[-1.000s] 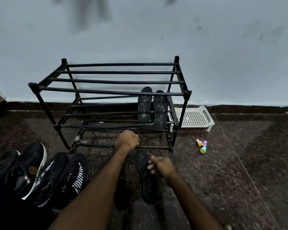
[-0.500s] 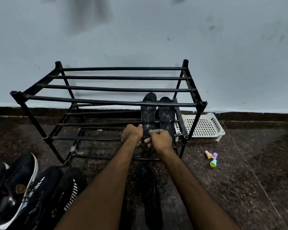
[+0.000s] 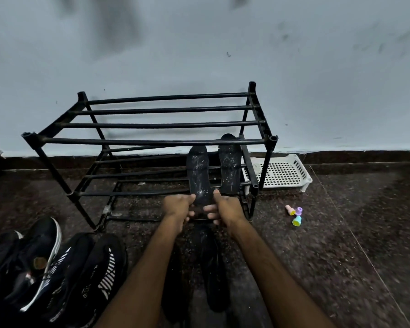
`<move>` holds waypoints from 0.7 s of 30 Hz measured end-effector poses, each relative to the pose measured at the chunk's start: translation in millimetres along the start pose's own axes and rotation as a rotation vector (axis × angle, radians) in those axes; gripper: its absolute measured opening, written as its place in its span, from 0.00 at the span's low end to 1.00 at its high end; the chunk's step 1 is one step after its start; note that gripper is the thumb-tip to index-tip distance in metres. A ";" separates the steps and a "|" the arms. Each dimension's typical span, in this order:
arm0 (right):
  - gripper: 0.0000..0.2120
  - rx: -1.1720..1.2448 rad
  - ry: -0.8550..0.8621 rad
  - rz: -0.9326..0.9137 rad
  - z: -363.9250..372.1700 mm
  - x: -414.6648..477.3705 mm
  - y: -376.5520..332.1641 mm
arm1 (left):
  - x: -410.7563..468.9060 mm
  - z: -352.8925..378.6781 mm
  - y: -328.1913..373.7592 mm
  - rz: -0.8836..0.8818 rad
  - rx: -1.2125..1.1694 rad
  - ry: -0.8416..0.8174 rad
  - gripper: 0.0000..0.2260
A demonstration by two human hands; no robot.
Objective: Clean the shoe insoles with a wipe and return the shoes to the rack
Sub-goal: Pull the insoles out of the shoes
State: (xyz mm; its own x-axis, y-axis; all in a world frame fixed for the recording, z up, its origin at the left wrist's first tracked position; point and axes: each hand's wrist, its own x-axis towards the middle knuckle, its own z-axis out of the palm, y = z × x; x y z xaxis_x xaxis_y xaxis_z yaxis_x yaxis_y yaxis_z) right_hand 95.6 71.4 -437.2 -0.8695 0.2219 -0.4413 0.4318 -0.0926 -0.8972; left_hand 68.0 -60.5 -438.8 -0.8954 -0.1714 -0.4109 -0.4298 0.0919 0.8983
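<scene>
— Head camera, from the left: which step is this?
— Black sneakers wait on the floor beside the shoe rack. I think an insole is being taken out for wiping. The left hand and right hand both pinch the heel end of a dusty insole that leans on the rack's rails.
— And next?
— It calls for a wipe; I see none. The top rail passes near the insole's tip and may catch it. A second insole leans just beside, then a white perforated tray and small coloured caps.
</scene>
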 end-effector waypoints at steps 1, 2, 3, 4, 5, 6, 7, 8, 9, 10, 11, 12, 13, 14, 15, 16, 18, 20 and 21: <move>0.15 -0.010 0.011 -0.017 -0.1 -4.4 3.8 | -10.0 -7.0 -4.5 -0.001 0.011 -0.020 0.08; 0.14 -0.028 0.021 -0.033 0.0 -7.7 8.6 | -17.5 -13.2 -9.2 -0.007 0.020 -0.052 0.07; 0.12 -0.047 0.023 -0.043 -0.8 -12.8 13.3 | -25.5 -19.4 -13.4 -0.018 0.036 -0.091 0.07; 0.10 -0.065 0.013 -0.045 -2.1 -17.9 18.2 | -32.6 -25.2 -16.6 -0.032 0.056 -0.131 0.06; 0.08 -0.079 -0.001 -0.046 -4.3 -23.5 23.1 | -38.7 -30.4 -19.8 -0.044 0.079 -0.168 0.07; 0.06 -0.097 -0.013 -0.053 -7.4 -29.6 28.1 | -44.2 -35.3 -23.0 -0.053 0.107 -0.202 0.07; 0.06 -0.116 -0.021 -0.066 -10.3 -34.9 33.4 | -48.2 -39.8 -26.3 -0.060 0.137 -0.237 0.07; 0.06 -0.142 -0.026 -0.081 -14.6 -40.7 39.1 | -53.6 -43.1 -29.4 -0.072 0.171 -0.276 0.07; 0.06 -0.168 -0.033 -0.097 -18.7 -45.6 45.2 | -58.2 -45.7 -32.5 -0.090 0.197 -0.315 0.07; 0.06 -0.195 -0.041 -0.110 -23.1 -50.8 51.4 | -63.4 -47.4 -35.8 -0.113 0.208 -0.348 0.08; 0.06 -0.219 -0.048 -0.127 -28.2 -55.2 58.1 | -68.0 -48.4 -39.4 -0.132 0.205 -0.368 0.09; 0.06 -0.249 -0.057 -0.143 -33.0 -58.7 64.1 | -71.0 -49.8 -42.3 -0.147 0.185 -0.376 0.11; 0.06 -0.271 -0.067 -0.158 -39.0 -62.8 70.1 | -73.6 -50.2 -45.2 -0.160 0.155 -0.376 0.12; 0.07 -0.294 -0.085 -0.166 -45.5 -67.0 74.9 | -74.7 -50.4 -47.9 -0.170 0.116 -0.365 0.13; 0.07 -0.312 -0.104 -0.177 -52.5 -70.9 79.8 | -75.5 -49.9 -50.3 -0.173 0.080 -0.348 0.13; 0.07 -0.333 -0.122 -0.181 -60.0 -75.5 84.0 | -76.8 -48.2 -52.4 -0.170 0.055 -0.324 0.13; 0.07 -0.354 -0.141 -0.174 -73.6 -82.6 93.2 | -78.2 -42.7 -57.4 -0.162 0.043 -0.264 0.12; 0.07 -0.336 -0.158 -0.143 -87.1 -88.6 102.1 | -81.0 -31.7 -63.8 -0.168 0.063 -0.229 0.10; 0.06 -0.326 -0.172 -0.128 -94.5 -90.1 108.0 | -82.7 -24.8 -67.7 -0.180 0.073 -0.227 0.09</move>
State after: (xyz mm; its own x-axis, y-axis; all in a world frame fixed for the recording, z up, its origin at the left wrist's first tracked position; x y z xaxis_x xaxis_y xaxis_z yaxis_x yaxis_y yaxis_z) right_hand 243.2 133.1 -492.9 -0.9368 0.0429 -0.3471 0.3467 0.2449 -0.9054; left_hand 173.9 -77.0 -461.7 -0.8037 0.0315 -0.5943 -0.5838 0.1520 0.7975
